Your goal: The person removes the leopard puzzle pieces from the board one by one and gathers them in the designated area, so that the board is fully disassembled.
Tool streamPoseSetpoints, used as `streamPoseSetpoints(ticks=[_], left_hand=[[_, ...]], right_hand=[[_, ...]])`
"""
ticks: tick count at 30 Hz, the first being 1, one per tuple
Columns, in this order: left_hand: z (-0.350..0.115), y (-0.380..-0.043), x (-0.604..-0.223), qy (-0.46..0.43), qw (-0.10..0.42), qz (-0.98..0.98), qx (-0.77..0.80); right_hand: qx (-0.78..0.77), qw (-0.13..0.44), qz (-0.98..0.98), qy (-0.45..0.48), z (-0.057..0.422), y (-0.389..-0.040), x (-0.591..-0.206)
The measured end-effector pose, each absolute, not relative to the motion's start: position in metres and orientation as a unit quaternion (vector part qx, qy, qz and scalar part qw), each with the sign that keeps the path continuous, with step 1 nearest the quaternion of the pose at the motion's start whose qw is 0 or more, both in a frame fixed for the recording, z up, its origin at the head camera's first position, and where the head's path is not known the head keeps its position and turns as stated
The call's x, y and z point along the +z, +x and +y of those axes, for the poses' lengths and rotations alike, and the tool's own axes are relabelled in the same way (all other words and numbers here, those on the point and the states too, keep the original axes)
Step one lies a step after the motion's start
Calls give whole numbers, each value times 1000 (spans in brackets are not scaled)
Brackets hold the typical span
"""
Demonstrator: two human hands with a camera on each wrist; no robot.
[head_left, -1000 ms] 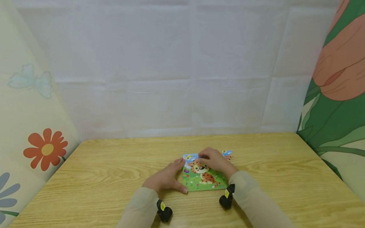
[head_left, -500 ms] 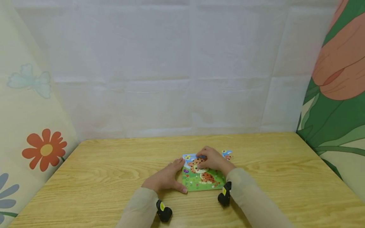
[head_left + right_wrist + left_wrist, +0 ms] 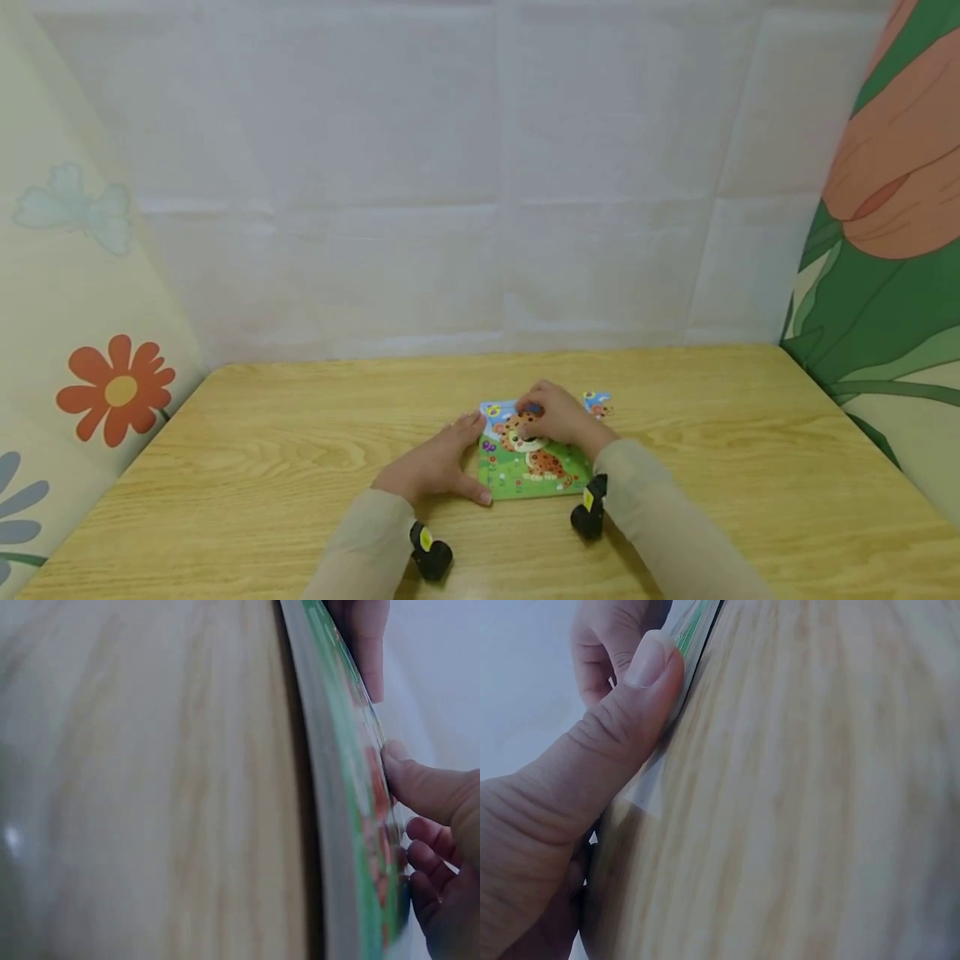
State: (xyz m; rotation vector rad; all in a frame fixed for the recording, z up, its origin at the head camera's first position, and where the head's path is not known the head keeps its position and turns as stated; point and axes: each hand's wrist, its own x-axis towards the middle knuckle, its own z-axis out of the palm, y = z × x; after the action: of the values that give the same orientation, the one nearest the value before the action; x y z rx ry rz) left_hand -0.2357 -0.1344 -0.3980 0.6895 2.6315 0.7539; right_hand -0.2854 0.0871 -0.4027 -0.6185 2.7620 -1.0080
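Right hand (image 3: 566, 415): a little further over the board (image 3: 501, 483) than a second ago; shifted towards the board's left and far edges
Thumb (image 3: 427, 790): further across the cat's face (image 3: 514, 435) on the board; it now hides part of the nose, which showed plainly a second ago
Blue patch (image 3: 534, 409): now visible between thumb and fingers, near the board's far edge; too small to identify
Right wrist camera (image 3: 588, 510): moved leftwards with the sleeve (image 3: 637, 468); it now covers more of the board's near right corner
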Motion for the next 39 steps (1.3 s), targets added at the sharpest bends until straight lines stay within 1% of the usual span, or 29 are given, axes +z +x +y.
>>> streamPoseSetpoints(ticks=[8, 17, 23, 31, 39], left_hand=[[-133, -237, -396, 239, 156, 919, 270], [-133, -236, -397, 237, 155, 921, 268], [-132, -236, -397, 235, 151, 922, 268], [-133, -235, -397, 236, 148, 924, 261], [-132, -236, -397, 239, 146, 923, 264]], right_hand=[[-327, 85, 926, -170, 76, -293, -393], [-296, 98, 939, -146, 69, -291, -387], [-290, 93, 941, -144, 68, -288, -386], [-322, 79, 931, -152, 74, -288, -394], [-275, 68, 944, -171, 73, -289, -393]])
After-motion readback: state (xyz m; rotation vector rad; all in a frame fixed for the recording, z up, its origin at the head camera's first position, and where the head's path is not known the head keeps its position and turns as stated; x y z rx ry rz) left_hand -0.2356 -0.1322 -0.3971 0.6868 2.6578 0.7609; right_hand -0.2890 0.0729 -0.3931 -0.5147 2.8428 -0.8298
